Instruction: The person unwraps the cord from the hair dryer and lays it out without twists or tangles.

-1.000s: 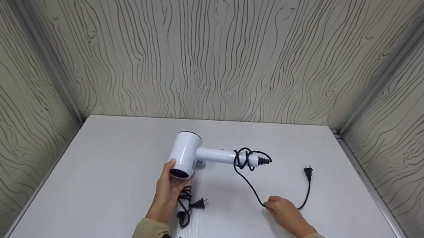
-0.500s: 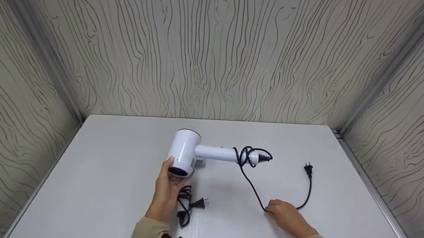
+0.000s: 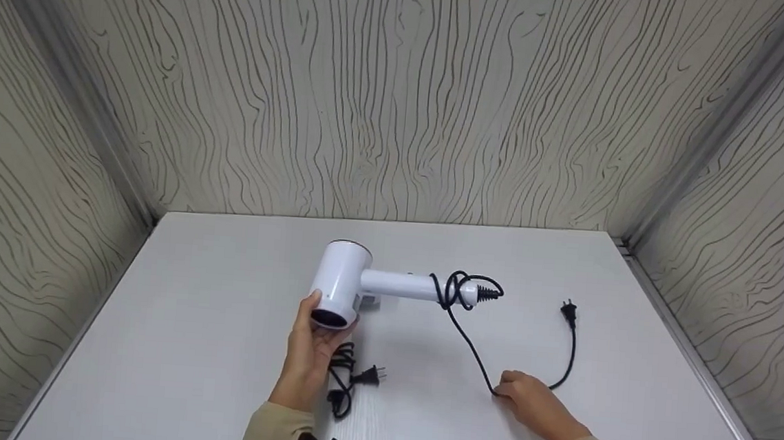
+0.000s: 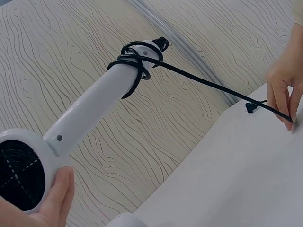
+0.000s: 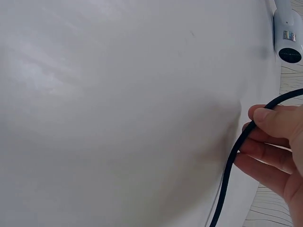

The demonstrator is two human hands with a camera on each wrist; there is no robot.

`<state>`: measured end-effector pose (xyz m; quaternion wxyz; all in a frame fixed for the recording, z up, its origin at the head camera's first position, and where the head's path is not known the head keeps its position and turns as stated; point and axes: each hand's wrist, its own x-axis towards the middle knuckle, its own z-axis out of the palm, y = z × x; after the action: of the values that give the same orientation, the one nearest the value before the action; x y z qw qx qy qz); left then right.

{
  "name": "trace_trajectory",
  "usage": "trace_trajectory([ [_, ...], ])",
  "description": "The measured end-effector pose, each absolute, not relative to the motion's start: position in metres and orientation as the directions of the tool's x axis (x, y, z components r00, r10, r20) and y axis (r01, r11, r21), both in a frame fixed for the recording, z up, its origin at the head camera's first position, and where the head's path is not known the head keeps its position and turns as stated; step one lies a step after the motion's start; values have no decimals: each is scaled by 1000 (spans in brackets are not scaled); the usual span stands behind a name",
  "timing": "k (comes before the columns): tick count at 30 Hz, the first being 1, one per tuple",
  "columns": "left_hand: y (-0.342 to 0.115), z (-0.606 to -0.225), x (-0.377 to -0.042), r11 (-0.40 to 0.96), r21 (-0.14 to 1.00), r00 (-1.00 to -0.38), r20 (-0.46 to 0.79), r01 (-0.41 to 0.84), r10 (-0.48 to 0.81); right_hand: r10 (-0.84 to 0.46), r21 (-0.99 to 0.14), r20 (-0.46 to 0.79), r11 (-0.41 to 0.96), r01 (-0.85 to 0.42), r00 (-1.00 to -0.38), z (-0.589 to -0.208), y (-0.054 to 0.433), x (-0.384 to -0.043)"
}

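From my seat at the feeds I have the left hand [image 3: 311, 359] gripping a white hair dryer [image 3: 339, 278] by the lower end of its barrel, thumb on one side and fingers round the other. The dryer is held up above the middle of the desk [image 3: 204, 345], its handle pointing toward the right edge and its dark mouth facing the near side; the left wrist camera shows me a mesh there with white dashed lines. Its black cord [image 5: 226, 175] loops several times round the end of the handle, then slants down to the right hand [image 3: 528, 398], which pinches it between thumb and forefinger, the other fingers bent just below. Past that hand I follow the cord as it curves back up to its plug [image 3: 569, 314], between the hand and the far right corner, prongs toward the far edge. Under the left hand I can make out a white object [image 3: 339, 380] with a second black cord [image 3: 342, 361] wound about it, partly hidden, and just beside it another plug [image 3: 370, 376] with its prongs toward the right edge. Beyond the far edge I see a wall [image 3: 386, 109] patterned with dark wood-grain lines.
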<state>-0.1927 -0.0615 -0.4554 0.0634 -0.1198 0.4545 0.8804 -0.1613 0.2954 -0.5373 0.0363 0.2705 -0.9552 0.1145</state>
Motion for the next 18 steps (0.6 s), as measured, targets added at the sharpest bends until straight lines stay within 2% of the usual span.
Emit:
trace_trajectory([
  [18, -57, -459, -193, -540, 808, -961, -278, -237, 7, -527, -267, 67, 809, -524, -847, -530, 293, -163],
])
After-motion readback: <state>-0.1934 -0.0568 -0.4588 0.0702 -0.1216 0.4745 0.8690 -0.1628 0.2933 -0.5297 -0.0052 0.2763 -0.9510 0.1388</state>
